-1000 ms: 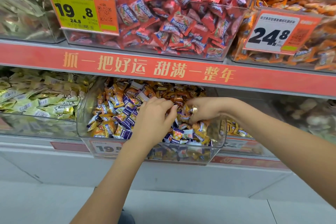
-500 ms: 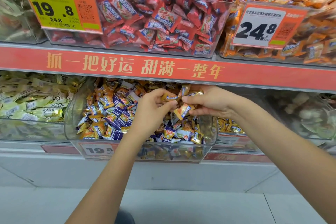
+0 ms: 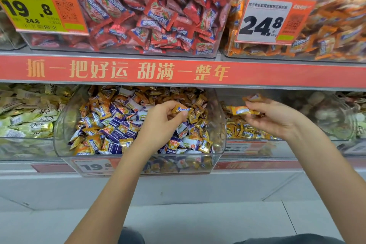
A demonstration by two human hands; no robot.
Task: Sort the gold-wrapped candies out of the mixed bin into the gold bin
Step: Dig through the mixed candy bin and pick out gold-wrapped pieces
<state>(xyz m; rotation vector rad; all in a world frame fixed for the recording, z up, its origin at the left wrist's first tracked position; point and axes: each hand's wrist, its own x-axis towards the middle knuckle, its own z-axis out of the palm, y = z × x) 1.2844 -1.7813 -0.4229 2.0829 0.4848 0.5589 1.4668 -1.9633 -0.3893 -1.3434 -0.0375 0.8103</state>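
The mixed bin [image 3: 65,125] juts forward of the red shelf strip [image 3: 297,75], its top open, and the gold bin [image 3: 233,136] sits just right of its clear side wall. The left hand [image 3: 158,125] pinches a gold-wrapped candy [image 3: 181,109] above the mixed pile. The right hand [image 3: 271,117], over the gold bin, grips another gold candy [image 3: 242,110] (shiny orange-gold, long axis roughly level, left-right).

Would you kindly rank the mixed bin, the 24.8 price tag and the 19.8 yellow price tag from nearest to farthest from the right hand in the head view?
From the right hand:
1. Mixed bin, directly to its left on the lower shelf.
2. 24.8 price tag, above it on the upper shelf.
3. 19.8 yellow price tag, far upper left.
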